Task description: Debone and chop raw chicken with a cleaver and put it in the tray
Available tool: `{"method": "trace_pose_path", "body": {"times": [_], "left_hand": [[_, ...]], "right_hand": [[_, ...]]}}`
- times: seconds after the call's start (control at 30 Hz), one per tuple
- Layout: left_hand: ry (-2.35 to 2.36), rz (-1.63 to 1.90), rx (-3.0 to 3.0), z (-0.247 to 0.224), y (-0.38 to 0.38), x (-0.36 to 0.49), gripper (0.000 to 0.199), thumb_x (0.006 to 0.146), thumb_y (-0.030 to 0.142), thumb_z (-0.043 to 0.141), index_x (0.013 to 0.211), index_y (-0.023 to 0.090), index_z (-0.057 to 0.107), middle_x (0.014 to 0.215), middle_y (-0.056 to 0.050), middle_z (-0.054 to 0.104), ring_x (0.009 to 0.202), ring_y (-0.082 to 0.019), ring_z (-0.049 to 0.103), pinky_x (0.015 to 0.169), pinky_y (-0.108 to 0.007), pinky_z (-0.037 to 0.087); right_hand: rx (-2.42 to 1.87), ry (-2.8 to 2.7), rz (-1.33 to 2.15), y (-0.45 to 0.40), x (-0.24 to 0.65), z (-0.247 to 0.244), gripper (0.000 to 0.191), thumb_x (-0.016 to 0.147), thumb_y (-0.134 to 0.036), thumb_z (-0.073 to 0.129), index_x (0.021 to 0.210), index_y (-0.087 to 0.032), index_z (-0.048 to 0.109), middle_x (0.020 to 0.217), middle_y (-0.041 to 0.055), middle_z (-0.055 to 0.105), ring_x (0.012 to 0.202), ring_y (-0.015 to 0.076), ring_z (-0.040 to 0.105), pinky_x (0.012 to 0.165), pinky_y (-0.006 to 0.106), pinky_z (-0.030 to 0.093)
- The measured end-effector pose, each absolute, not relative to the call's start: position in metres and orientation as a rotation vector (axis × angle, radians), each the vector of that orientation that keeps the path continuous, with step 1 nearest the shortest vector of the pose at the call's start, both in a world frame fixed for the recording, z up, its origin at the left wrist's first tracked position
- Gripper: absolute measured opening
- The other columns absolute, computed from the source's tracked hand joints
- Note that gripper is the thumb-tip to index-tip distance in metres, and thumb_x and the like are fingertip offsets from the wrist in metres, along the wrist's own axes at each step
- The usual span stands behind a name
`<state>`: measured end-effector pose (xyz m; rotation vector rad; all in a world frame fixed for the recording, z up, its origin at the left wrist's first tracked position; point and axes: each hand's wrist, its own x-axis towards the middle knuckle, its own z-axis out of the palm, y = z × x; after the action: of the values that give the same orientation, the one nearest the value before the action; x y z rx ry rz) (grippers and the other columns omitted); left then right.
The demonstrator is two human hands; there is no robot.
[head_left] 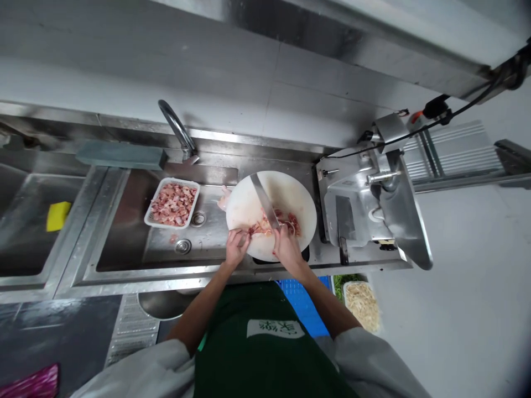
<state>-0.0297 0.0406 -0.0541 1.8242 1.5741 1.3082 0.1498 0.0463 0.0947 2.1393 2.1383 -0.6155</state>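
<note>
A round white cutting board (pixel 244 199) stands at the right edge of the sink. Raw meat (pixel 260 226) lies in pieces across its near half. My right hand (pixel 287 250) is closed round the handle of a knife (pixel 262 196), its blade slanting up and left over the meat. At the board's near left edge, my left hand (pixel 237 246) pinches the left end of the meat. A pale piece of raw poultry (pixel 223 199) shows partly behind the board. In the sink sits a white plastic basket (pixel 148 218) filled with chopped meat (pixel 174 204).
A faucet (pixel 178 128) rises behind the sink (pixel 124 232). To the right are a metal slicer (pixel 409 221) and a tray holding a cleaver (pixel 344 218). A yellow sponge (pixel 58 216) lies in the left basin. Below right stands a container of pale shreds (pixel 362 304).
</note>
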Motion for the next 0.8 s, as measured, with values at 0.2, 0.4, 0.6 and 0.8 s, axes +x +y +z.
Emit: {"method": "trace_pose_path", "body": {"times": [0.2, 0.4, 0.6, 0.8], "left_hand": [[1.390, 1.107, 1.930, -0.056, 0.041, -0.024, 0.016, 0.097, 0.028, 0.053, 0.100, 0.022, 0.068, 0.107, -0.010, 0.067, 0.105, -0.024, 0.061, 0.096, -0.044, 0.052], [1.519, 1.264, 1.825, -0.053, 0.033, -0.033, 0.014, 0.095, 0.031, 0.057, 0.099, 0.022, 0.067, 0.101, -0.009, 0.066, 0.101, -0.023, 0.061, 0.094, -0.043, 0.051], [1.512, 1.189, 1.882, -0.055, 0.028, -0.030, 0.015, 0.096, 0.032, 0.057, 0.103, 0.023, 0.068, 0.108, -0.010, 0.066, 0.108, -0.025, 0.060, 0.099, -0.046, 0.049], [1.395, 1.148, 1.936, -0.057, 0.035, -0.024, 0.019, 0.098, 0.030, 0.051, 0.101, 0.022, 0.068, 0.109, -0.010, 0.067, 0.106, -0.023, 0.061, 0.098, -0.044, 0.050]], "right_hand": [[1.999, 2.032, -0.793, 0.049, 0.123, 0.061, 0.044, 0.096, -0.007, 0.040, 0.140, -0.004, 0.046, 0.121, 0.0218, 0.068, 0.110, 0.0268, 0.067, 0.090, 0.033, 0.051], [2.024, 2.126, -0.703, 0.062, 0.137, 0.092, 0.033, 0.104, -0.025, 0.038, 0.128, -0.009, 0.054, 0.107, 0.0190, 0.072, 0.101, 0.0284, 0.069, 0.086, 0.034, 0.051], [2.086, 2.067, -0.744, 0.045, 0.113, 0.076, 0.036, 0.106, -0.024, 0.034, 0.134, -0.007, 0.050, 0.112, 0.0193, 0.070, 0.103, 0.0254, 0.069, 0.086, 0.031, 0.050], [1.980, 2.065, -0.817, 0.059, 0.118, 0.062, 0.033, 0.103, -0.021, 0.042, 0.131, -0.008, 0.053, 0.123, 0.0199, 0.067, 0.116, 0.0254, 0.064, 0.093, 0.030, 0.047]]}}
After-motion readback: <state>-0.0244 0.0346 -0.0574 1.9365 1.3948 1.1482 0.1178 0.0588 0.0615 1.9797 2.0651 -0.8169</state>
